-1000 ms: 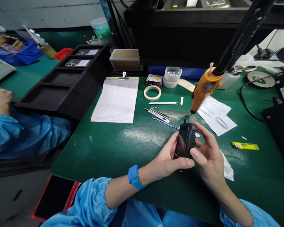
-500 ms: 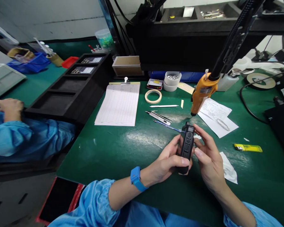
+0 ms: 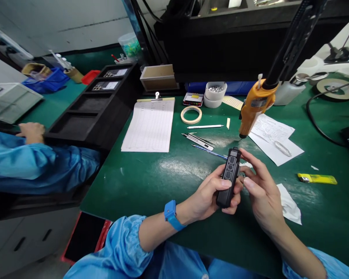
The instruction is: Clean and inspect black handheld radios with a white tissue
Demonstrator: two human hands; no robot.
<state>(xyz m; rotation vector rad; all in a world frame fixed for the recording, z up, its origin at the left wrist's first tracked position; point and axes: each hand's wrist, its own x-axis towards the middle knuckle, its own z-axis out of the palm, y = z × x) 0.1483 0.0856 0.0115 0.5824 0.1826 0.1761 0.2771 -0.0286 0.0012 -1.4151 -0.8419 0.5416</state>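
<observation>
Device (image 3: 229, 178), black, rectangular, plastic, with side buttons, grasped by left hand (image 3: 207, 193) at lower centre, right hand (image 3: 263, 193) at its right edge, grip unclear, green surface (image 3: 151, 186) below

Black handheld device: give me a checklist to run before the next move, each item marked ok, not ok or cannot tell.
1. Device held by the left hand: ok, the thumb lies across its buttoned side.
2. Right hand touching the device: cannot tell, its fingertips are right by the edge.
3. Any screen in view: not ok, the narrow side with buttons faces the camera.
4. Orange power tool out of both hands: ok, its tip points down beyond the device.
5. Blue wristband on the left wrist: ok.
6. Yellow lighter away from the hands: ok, it lies to the right of them.
</observation>
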